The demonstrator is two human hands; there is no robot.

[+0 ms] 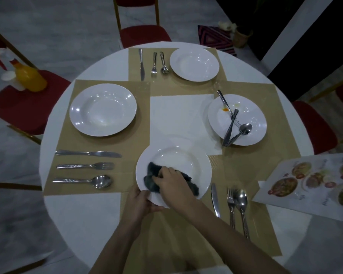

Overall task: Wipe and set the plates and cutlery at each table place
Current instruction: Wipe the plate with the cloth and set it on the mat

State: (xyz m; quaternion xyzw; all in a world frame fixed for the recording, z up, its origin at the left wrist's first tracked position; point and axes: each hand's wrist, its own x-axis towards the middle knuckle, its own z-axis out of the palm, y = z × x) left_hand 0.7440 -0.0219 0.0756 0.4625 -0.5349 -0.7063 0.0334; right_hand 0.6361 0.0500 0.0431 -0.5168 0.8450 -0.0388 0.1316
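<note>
My right hand is bunched over a dark cloth, pressing it into the near plate, while my left hand pinches that plate's near-left rim, thumb on top, fingers under. The plate sits at the near edge of the tabletop, partly over a tan mat, and looks slightly lifted on my side, though I cannot be sure. I judge the plate stiff, glossy and breakable, likely slippery, so the rim is the place to hold it, with a firm pinch; the cloth is soft and limp and takes any shape I push it into. Just right of the plate lie a knife, fork and spoon, side by side on the mat. To the left, a clean plate sits with its cutlery laid out in a row; the far plate likewise has its cutlery beside it. The right plate is stained orange, with cutlery crossed on it, so I judge that place is not yet wiped. A menu overhangs the right edge. The round tabletop is white; red chairs ring it, a spray bottle stands on the left one, and the room is dim with a pale marbled floor.
</note>
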